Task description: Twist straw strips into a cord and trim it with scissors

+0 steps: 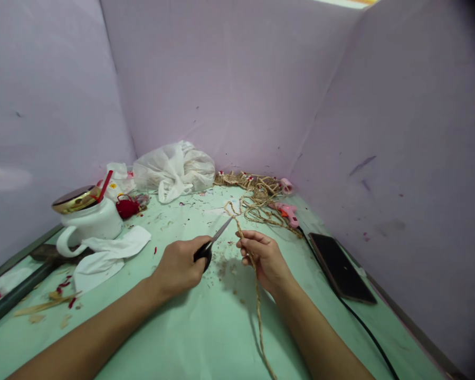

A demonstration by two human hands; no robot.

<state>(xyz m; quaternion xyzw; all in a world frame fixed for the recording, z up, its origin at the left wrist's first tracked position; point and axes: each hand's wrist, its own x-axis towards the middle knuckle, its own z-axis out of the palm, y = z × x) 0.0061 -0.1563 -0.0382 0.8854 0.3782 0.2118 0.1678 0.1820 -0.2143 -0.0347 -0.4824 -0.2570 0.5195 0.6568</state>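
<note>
My left hand [182, 265] is closed round the black handles of a pair of scissors [220, 231], whose blades point up and to the right. Pinched between the fingers and thumb of my right hand [264, 257] is a length of brown jute twine [258, 301]. One part of the twine hangs down to the table's front edge; the other runs up past the scissor tips toward a loose tangle of twine [257, 214]. The blade tips are close to the twine, but I cannot tell whether they touch it.
At left stand a white mug [98, 221] with a gold lid, a white cloth [111, 258] and red yarn [127, 207]. A plastic bag [174, 169] lies at the back. A pink glue gun [288, 214], its black cable [352, 311] and a phone [342, 266] are at right.
</note>
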